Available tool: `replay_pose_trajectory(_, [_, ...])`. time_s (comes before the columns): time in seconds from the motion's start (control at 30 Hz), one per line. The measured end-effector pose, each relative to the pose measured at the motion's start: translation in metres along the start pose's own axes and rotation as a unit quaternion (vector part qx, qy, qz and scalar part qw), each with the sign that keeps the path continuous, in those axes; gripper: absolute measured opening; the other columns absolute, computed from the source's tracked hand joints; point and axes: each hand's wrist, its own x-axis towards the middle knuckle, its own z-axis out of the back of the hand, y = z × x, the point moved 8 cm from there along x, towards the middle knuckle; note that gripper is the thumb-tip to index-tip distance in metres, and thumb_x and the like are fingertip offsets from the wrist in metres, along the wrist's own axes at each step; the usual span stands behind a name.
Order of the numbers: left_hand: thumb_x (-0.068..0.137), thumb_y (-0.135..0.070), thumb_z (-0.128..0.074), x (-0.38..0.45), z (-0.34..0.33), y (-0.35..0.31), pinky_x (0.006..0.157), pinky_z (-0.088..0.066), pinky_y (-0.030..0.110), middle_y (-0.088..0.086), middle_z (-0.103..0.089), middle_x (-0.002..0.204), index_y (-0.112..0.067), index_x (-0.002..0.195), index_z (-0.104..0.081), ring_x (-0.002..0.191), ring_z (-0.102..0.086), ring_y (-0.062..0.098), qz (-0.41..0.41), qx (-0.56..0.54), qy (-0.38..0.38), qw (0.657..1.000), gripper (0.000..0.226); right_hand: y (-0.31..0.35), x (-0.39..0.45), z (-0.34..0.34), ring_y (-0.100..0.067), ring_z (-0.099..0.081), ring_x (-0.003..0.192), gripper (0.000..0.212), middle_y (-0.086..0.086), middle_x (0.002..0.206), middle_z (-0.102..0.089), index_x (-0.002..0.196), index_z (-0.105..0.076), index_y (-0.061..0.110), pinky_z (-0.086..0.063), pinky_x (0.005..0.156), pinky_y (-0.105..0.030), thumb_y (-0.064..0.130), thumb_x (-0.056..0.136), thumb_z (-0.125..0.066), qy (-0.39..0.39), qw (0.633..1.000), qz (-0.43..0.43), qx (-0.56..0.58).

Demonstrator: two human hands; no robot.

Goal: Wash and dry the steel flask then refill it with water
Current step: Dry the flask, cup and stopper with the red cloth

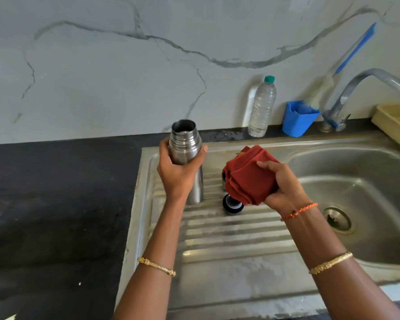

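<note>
The left hand (176, 172) grips the upright, uncapped steel flask (186, 155), its long axis vertical, at nine o'clock of the right hand (284, 188), which clutches the folded red cloth (245, 179).

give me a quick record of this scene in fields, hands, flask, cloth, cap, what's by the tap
left hand: grips the flask near its top
flask: steel, upright, open, no cap on
right hand: holds the folded cloth beside the flask
cloth: red, not touching the flask
cap: black, lying on the drainboard, partly under the cloth
by the tap: plastic water bottle, blue holder with a brush
sink basin: no water running
</note>
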Motion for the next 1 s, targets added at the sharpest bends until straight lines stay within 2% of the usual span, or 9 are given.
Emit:
replay_pose_trajectory(0.17, [0.064, -0.015, -0.089, 0.001, 0.004, 0.009, 0.070, -0.051, 0.016, -0.012, -0.067, 0.097, -0.019, 0.112, -0.055, 0.085, -0.067, 0.003, -0.013, -0.010, -0.003, 1.000, 0.059, -0.004, 0.007, -0.007, -0.037, -0.063, 0.106, 0.043, -0.016, 0.115, -0.067, 0.123, -0.059, 0.010, -0.051, 0.086, -0.054, 0.005, 0.080, -0.057, 0.039, 0.999, 0.005, 0.015])
replay_pose_trajectory(0.33, [0.064, -0.032, -0.089, -0.003, 0.008, 0.021, 0.081, -0.057, 0.031, -0.008, -0.064, 0.111, -0.020, 0.125, -0.050, 0.099, -0.064, 0.007, -0.017, 0.075, 0.032, 0.997, 0.073, -0.006, 0.006, -0.007, -0.029, -0.068, 0.088, 0.028, -0.012, 0.093, -0.073, 0.104, -0.066, 0.011, -0.056, 0.075, -0.047, 0.000, 0.084, -0.050, 0.038, 0.999, 0.020, 0.009])
replay_pose_trajectory(0.47, [0.065, -0.049, -0.084, -0.035, 0.022, 0.019, 0.100, -0.042, 0.038, 0.013, -0.036, 0.141, -0.017, 0.145, -0.025, 0.130, -0.036, 0.023, -0.062, 0.211, -0.031, 0.975, 0.105, -0.009, 0.007, 0.009, -0.035, -0.062, 0.106, 0.042, -0.016, 0.116, -0.065, 0.122, -0.058, 0.009, -0.052, 0.084, -0.054, -0.002, 0.083, -0.050, 0.016, 1.000, 0.018, 0.016])
replay_pose_trajectory(0.57, [0.077, -0.031, -0.079, -0.090, 0.028, 0.000, 0.071, -0.051, 0.027, 0.008, -0.047, 0.111, -0.007, 0.130, -0.040, 0.097, -0.051, 0.014, -0.137, 0.243, -0.110, 0.954, 0.070, -0.012, 0.004, 0.025, -0.034, -0.063, 0.104, 0.046, -0.015, 0.121, -0.064, 0.127, -0.057, 0.011, -0.056, 0.076, -0.051, 0.001, 0.081, -0.052, -0.008, 1.000, 0.013, 0.021])
replay_pose_trajectory(0.63, [0.082, -0.025, -0.070, -0.112, 0.004, -0.003, 0.058, -0.050, 0.025, -0.002, -0.053, 0.094, -0.010, 0.110, -0.054, 0.079, -0.054, 0.011, -0.169, 0.236, -0.026, 0.957, 0.036, -0.010, -0.001, 0.040, -0.031, -0.065, 0.096, 0.040, -0.014, 0.119, -0.064, 0.120, -0.061, 0.011, -0.056, 0.075, -0.049, 0.002, 0.083, -0.051, -0.019, 0.999, 0.019, 0.036])
replay_pose_trajectory(0.7, [0.083, -0.024, -0.066, -0.112, -0.029, 0.004, 0.062, -0.049, 0.026, -0.003, -0.060, 0.089, -0.012, 0.097, -0.061, 0.080, -0.057, 0.013, -0.152, 0.258, 0.083, 0.950, 0.018, -0.009, -0.005, 0.057, -0.032, -0.065, 0.095, 0.039, -0.016, 0.120, -0.063, 0.121, -0.061, 0.010, -0.056, 0.075, -0.050, 0.002, 0.084, -0.050, -0.024, 0.998, 0.021, 0.056])
replay_pose_trajectory(0.8, [0.090, -0.026, -0.062, -0.090, -0.078, 0.010, 0.080, -0.049, 0.034, 0.003, -0.066, 0.099, -0.012, 0.106, -0.064, 0.097, -0.057, 0.022, -0.133, 0.367, 0.200, 0.898, 0.022, -0.010, -0.014, 0.084, -0.037, -0.062, 0.106, 0.048, -0.019, 0.125, -0.061, 0.130, -0.055, 0.009, -0.053, 0.078, -0.056, 0.000, 0.082, -0.050, -0.033, 0.997, 0.019, 0.069])
replay_pose_trajectory(0.9, [0.098, -0.030, -0.051, -0.066, -0.123, 0.022, 0.091, -0.039, 0.040, 0.007, -0.064, 0.109, -0.011, 0.108, -0.063, 0.110, -0.050, 0.027, -0.127, 0.523, 0.309, 0.784, 0.025, -0.018, -0.025, 0.115, -0.042, -0.059, 0.112, 0.054, -0.021, 0.125, -0.061, 0.129, -0.055, 0.007, -0.049, 0.088, -0.059, -0.001, 0.076, -0.056, -0.051, 0.996, 0.004, 0.077])
replay_pose_trajectory(1.0, [0.098, -0.031, -0.052, -0.064, -0.149, 0.045, 0.099, -0.029, 0.044, 0.005, -0.064, 0.108, -0.017, 0.088, -0.059, 0.118, -0.043, 0.027, -0.108, 0.611, 0.388, 0.681, 0.018, -0.021, -0.035, 0.145, -0.042, -0.058, 0.113, 0.057, -0.021, 0.126, -0.060, 0.128, -0.056, 0.008, -0.048, 0.090, -0.058, -0.001, 0.071, -0.062, -0.069, 0.995, -0.003, 0.074])
